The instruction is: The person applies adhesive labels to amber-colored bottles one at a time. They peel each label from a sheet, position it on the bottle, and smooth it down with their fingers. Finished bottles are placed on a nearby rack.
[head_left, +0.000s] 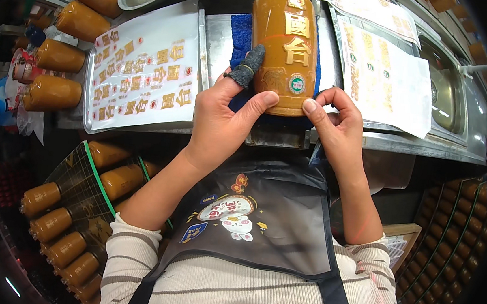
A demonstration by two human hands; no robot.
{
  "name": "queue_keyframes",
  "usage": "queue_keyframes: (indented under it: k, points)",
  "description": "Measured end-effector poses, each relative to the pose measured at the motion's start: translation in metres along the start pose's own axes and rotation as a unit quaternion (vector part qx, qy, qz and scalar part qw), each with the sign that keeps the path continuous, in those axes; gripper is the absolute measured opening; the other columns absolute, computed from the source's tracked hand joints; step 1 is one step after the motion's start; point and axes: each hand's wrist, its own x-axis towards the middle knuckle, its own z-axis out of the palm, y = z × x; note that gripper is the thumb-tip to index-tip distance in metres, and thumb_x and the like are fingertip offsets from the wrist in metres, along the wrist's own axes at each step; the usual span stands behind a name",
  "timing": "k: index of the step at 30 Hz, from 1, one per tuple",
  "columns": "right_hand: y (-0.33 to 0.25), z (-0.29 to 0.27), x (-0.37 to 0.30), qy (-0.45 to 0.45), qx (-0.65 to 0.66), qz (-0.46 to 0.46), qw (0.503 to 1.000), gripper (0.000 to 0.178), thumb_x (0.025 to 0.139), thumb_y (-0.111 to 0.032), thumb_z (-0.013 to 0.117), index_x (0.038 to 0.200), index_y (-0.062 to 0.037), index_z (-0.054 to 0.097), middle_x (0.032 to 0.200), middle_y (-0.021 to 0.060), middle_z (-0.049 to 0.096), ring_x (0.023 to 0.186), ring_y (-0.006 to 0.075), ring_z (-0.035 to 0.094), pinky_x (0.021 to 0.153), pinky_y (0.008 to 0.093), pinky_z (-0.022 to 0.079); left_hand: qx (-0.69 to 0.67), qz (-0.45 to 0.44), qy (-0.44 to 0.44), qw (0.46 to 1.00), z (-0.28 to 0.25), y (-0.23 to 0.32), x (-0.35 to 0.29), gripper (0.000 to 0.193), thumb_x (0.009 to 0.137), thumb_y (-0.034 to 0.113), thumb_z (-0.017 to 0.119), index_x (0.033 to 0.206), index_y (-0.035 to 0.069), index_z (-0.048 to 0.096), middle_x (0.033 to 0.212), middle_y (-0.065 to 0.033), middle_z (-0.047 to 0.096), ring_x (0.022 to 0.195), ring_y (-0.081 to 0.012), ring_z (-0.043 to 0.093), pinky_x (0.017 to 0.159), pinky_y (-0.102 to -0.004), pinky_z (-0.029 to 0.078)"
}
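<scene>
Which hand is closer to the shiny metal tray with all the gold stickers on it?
Left. The left hand is just beside the metal sticker tray, touching the brown ceramic bottle. The right hand is on the bottle's far side.

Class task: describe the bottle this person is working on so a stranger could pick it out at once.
On the steel counter, a blue towel lies centrally. The glossy brown ceramic bottle lies on it, alone between both hands, unlike the stacked bottles alongside.

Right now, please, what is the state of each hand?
Left hand: open, fingers spread, thumb and covered forefinger touching the brown bottle.
Right hand: fingers curled at the bottle's base; whether it grips cannot be told.
</scene>
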Motion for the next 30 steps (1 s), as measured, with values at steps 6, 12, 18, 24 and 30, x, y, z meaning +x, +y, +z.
queue_keyframes:
  k: [6, 12, 18, 24, 30]
  points:
    - [0.0011, 0.0003, -0.0011, -0.001, 0.009, 0.011, 1.0, 0.026, 0.093, -0.02, 0.076, 0.083, -0.0044, 0.058, 0.077, -0.0068, 0.053, 0.059, -0.0037, 0.04, 0.049, 0.0154, 0.029, -0.015, 0.033, 0.011, 0.999, 0.0, -0.004, -0.0013, 0.044, 0.089, 0.021, 0.08, 0.124, -0.002, 0.067, 0.112, -0.0157, 0.07, 0.101, -0.0186, 0.066, 0.09, -0.0308, 0.051]
    - [-0.0006, 0.0011, -0.0011, 0.005, -0.003, 0.002, 1.0, 0.026, 0.093, -0.02, 0.076, 0.084, -0.0042, 0.058, 0.077, -0.007, 0.053, 0.059, -0.0031, 0.041, 0.05, 0.0154, 0.03, 0.015, 0.038, 0.005, 0.999, -0.0004, -0.0049, -0.0001, 0.043, 0.09, 0.021, 0.079, 0.124, -0.002, 0.066, 0.111, -0.0167, 0.07, 0.1, -0.0203, 0.067, 0.087, -0.0318, 0.051]
    - [-0.0035, -0.0006, -0.0016, -0.005, -0.01, 0.012, 1.0, 0.026, 0.093, -0.022, 0.076, 0.084, -0.0043, 0.059, 0.076, -0.0062, 0.055, 0.061, -0.0026, 0.043, 0.051, 0.0154, 0.032, -0.014, -0.038, -0.004, 0.999, -0.0031, -0.0006, -0.0024, 0.042, 0.089, 0.021, 0.078, 0.122, -0.003, 0.067, 0.11, -0.0164, 0.07, 0.101, -0.022, 0.067, 0.09, -0.0329, 0.051]
    - [-0.0041, 0.0, -0.0017, -0.005, -0.017, 0.006, 1.0, 0.026, 0.093, -0.022, 0.076, 0.085, -0.0043, 0.059, 0.077, -0.0057, 0.057, 0.061, -0.0029, 0.043, 0.051, 0.0147, 0.033, 0.042, 0.069, -0.011, 0.997, -0.002, -0.0039, 0.0001, 0.043, 0.091, 0.021, 0.077, 0.124, -0.004, 0.066, 0.114, -0.0182, 0.07, 0.108, -0.0262, 0.066, 0.095, -0.0342, 0.05]
    - [-0.004, 0.0014, -0.0019, 0.002, -0.006, 0.003, 1.0, 0.025, 0.094, -0.021, 0.075, 0.085, -0.0042, 0.058, 0.078, -0.0057, 0.056, 0.061, -0.0031, 0.044, 0.051, 0.0142, 0.032, -0.02, 0.008, 0.015, 1.0, 0.0021, -0.0008, -0.0028, 0.04, 0.091, 0.021, 0.077, 0.121, -0.004, 0.067, 0.11, -0.0197, 0.071, 0.111, -0.0286, 0.064, 0.099, -0.038, 0.048]
